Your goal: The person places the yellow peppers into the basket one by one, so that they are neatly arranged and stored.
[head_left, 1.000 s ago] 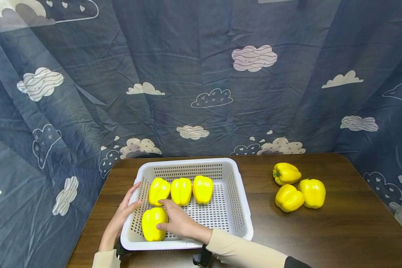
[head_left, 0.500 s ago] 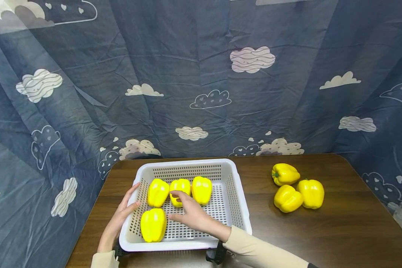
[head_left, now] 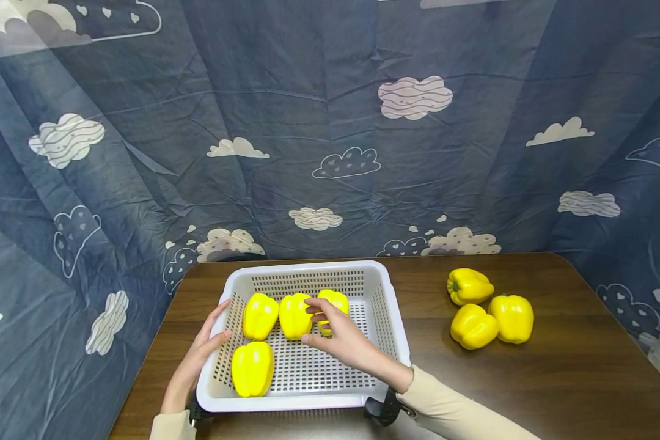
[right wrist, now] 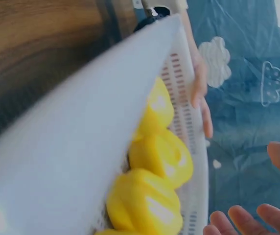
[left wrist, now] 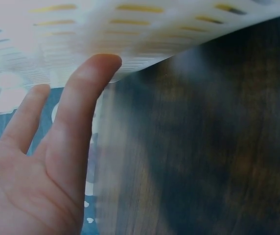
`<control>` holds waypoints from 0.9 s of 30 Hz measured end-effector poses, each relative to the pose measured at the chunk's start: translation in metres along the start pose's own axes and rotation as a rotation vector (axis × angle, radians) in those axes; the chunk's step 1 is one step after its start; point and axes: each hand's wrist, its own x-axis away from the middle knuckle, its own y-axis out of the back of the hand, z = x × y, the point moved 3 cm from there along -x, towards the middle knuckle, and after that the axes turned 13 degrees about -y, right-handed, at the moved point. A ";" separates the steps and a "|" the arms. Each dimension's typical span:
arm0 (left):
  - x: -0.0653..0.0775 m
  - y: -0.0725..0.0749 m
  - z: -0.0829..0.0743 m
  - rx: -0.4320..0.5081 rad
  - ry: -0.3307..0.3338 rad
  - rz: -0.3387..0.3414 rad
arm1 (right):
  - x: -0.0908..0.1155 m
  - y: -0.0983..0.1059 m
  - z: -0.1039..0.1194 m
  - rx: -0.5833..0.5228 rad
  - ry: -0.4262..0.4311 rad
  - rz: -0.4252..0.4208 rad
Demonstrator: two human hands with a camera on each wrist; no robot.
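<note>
A white plastic basket (head_left: 286,403) with slotted walls holds several yellow bell peppers. One pepper (head_left: 252,369) lies at its front left; in the row behind are a left pepper (head_left: 261,316), a middle pepper (head_left: 295,321) and a right pepper (head_left: 334,299). My left hand (head_left: 195,354) rests against the basket's left wall, fingers extended; the left wrist view shows its thumb (left wrist: 76,107) at the slotted side. My right hand (head_left: 343,336) hovers over the basket with fingers apart, holding nothing, and partly covers the right pepper. Its fingertips (right wrist: 238,215) also appear in the right wrist view.
Three more yellow bell peppers (head_left: 514,319) lie grouped on the brown wooden table (head_left: 577,379), to the right of the basket. Behind the table hangs a dark blue cloth (head_left: 352,201) printed with clouds.
My right hand has let go of the front-left pepper and moved right and slightly back across the basket, passing over the middle pepper. My left hand has stayed in place.
</note>
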 end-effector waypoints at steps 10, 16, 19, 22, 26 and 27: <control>0.000 0.000 0.001 0.008 0.008 -0.006 | 0.009 0.033 -0.009 -0.025 0.026 -0.084; 0.000 0.001 0.001 -0.002 0.013 -0.003 | 0.014 0.051 -0.018 -0.042 0.028 -0.142; -0.001 0.001 0.002 -0.008 0.014 -0.004 | 0.017 0.060 -0.024 -0.044 0.036 -0.180; -0.001 0.001 0.001 -0.005 0.012 -0.001 | 0.021 0.069 -0.031 -0.055 0.037 -0.211; -0.001 0.000 0.001 0.008 -0.002 0.005 | 0.026 0.081 -0.041 -0.072 0.070 -0.246; -0.001 0.000 0.001 0.010 -0.006 0.006 | 0.027 0.083 -0.043 -0.072 0.079 -0.256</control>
